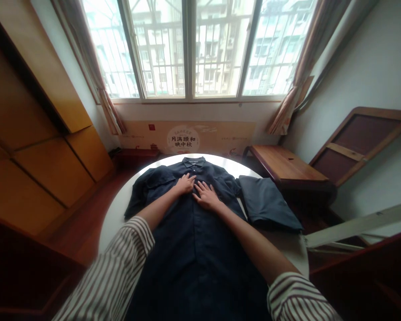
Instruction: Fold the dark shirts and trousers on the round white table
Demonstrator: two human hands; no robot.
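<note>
The shirt point(209, 243) is dark navy, laid front up and lengthwise on the white worktop point(112, 223). Its collar point(194, 162) sits at the far end, greyish inside, with a small pale button point(194, 170) just below. The placket point(195, 232) runs down the middle. The left-hand sleeve point(147, 187) lies bunched and creased; the body spreads mostly flat, lightly wrinkled, toward the near side.

Left hand point(185, 183) and right hand point(207, 196) rest palm-down, close together.
</note>
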